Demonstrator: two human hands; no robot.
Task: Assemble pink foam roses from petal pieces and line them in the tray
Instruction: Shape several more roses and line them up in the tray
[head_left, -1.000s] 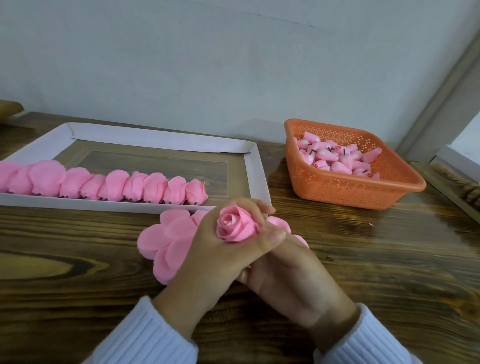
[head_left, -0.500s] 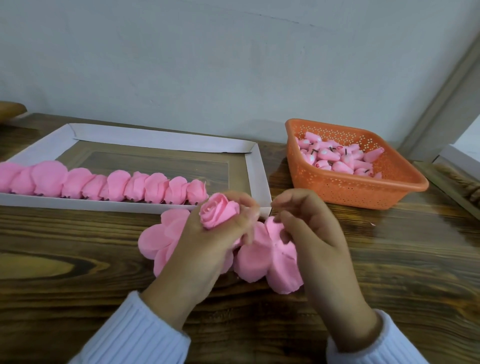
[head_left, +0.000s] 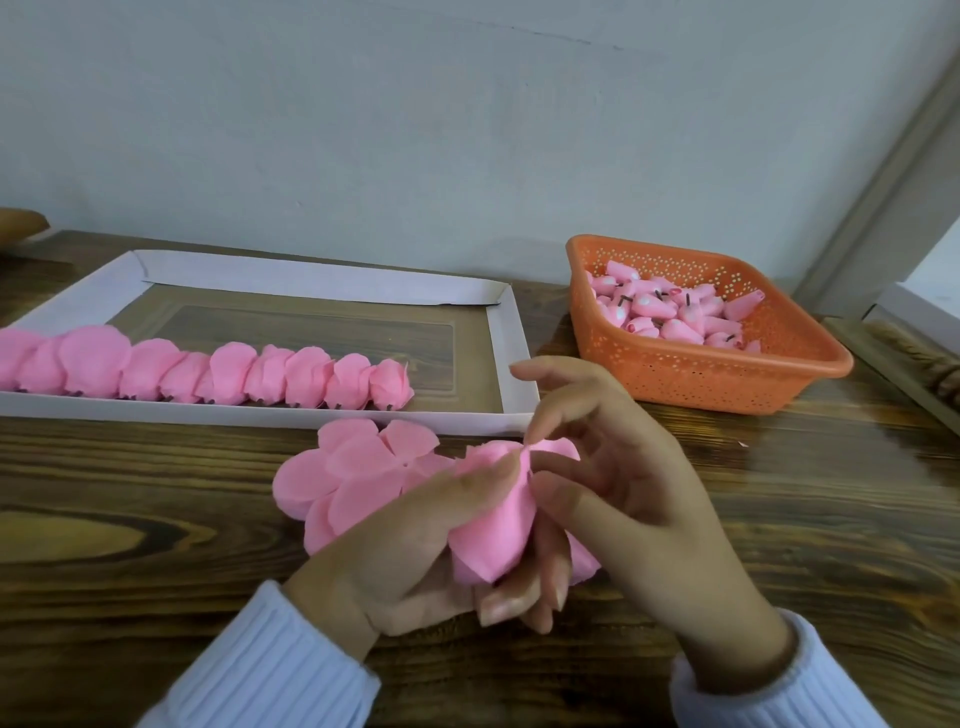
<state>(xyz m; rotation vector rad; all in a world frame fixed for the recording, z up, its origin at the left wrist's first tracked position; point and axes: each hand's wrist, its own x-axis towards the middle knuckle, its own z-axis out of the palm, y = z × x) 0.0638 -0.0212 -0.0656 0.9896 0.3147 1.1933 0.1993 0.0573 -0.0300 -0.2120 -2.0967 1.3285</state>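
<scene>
Hands (head_left: 410, 556) around soft, rounded foam petals (head_left: 493, 530)

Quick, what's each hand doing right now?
Left hand: closed, holding the half-made rose.
Right hand: closed, pinching the top of that same rose.

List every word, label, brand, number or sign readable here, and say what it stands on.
None: no word, number, label or logo can be read anywhere in this view.
White tray: plain rim, no print.
Orange basket: perforations only.
Row of pink roses, loose petal pieces, and the half-made rose held by the left hand and right hand: plain foam.
</scene>
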